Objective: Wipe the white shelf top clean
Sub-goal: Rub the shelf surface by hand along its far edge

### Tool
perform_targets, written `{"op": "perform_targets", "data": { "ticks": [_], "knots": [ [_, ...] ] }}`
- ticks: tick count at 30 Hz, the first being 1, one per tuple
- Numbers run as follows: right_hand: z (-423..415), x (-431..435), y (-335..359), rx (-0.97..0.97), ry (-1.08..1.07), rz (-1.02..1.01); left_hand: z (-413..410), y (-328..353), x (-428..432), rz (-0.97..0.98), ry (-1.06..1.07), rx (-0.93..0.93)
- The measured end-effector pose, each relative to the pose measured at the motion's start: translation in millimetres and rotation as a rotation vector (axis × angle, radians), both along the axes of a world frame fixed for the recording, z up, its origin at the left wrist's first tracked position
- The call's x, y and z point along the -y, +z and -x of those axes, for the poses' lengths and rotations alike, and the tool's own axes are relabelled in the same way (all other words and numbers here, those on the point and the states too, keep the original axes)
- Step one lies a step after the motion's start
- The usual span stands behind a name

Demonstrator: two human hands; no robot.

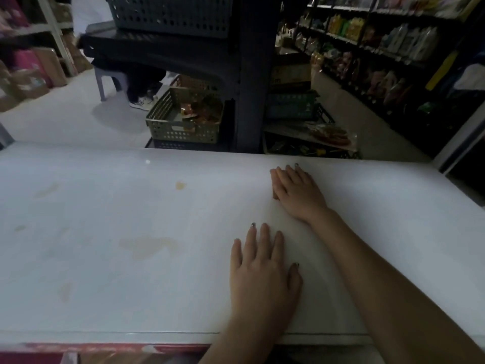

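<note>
Count: two hands, one white shelf top, three perforated baskets, five yellowish stains made out.

The white shelf top (105, 206) runs across the lower frame from edge to edge, directly in front of the person.

Left hand (262, 274): grip spread flat, palm down, fingers straight and slightly apart, thumb out to the side. It rests on the shelf top near the front edge.

Right hand (296, 191): grip flat, palm down, fingers straight and close together, tips near the far edge of the shelf top. It touches the surface only.

Stains, all left of the hands: a small orange-brown spot (180, 185), a larger pale patch (151, 246), and three fainter marks at (47, 189), (19, 228) and (65, 290).

Containers beyond the far edge: an olive basket (181, 132) holds orange-brown goods (199, 109), too blurred to identify. A dark grey basket (170, 17) sits above it on a dark rack; contents not visible. A blue-green basket (291, 106) stands further right; contents cannot be told.

Stocked store shelves (380, 48) line the right side.
</note>
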State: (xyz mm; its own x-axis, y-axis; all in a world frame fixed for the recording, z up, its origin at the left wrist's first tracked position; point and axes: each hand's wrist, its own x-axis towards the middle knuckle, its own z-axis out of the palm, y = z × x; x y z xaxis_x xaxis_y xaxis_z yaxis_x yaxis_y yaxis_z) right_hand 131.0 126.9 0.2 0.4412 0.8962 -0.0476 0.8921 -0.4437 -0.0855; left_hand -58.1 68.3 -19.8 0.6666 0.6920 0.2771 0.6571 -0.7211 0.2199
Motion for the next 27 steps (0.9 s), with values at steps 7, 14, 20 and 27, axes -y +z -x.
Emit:
{"op": "perform_targets", "data": {
  "ticks": [7,14,20,27],
  "knots": [
    [-7.6,-23.2,-0.7,0.0,-0.011,-0.024,-0.5,-3.3,0.9,-0.009,-0.006,0.007],
    [-36.0,-54.5,-21.3,0.127,0.07,0.004,-1.3,-3.6,1.9,-0.007,-0.006,0.025],
    [-42.4,-65.4,-23.5,0.119,0.093,0.02,0.2,-3.1,3.1,-0.014,-0.005,0.017],
    [-46.1,-72.9,-23.0,0.134,0.1,0.001,0.2,-2.5,3.5,-0.01,-0.004,0.022]
  ]
}}
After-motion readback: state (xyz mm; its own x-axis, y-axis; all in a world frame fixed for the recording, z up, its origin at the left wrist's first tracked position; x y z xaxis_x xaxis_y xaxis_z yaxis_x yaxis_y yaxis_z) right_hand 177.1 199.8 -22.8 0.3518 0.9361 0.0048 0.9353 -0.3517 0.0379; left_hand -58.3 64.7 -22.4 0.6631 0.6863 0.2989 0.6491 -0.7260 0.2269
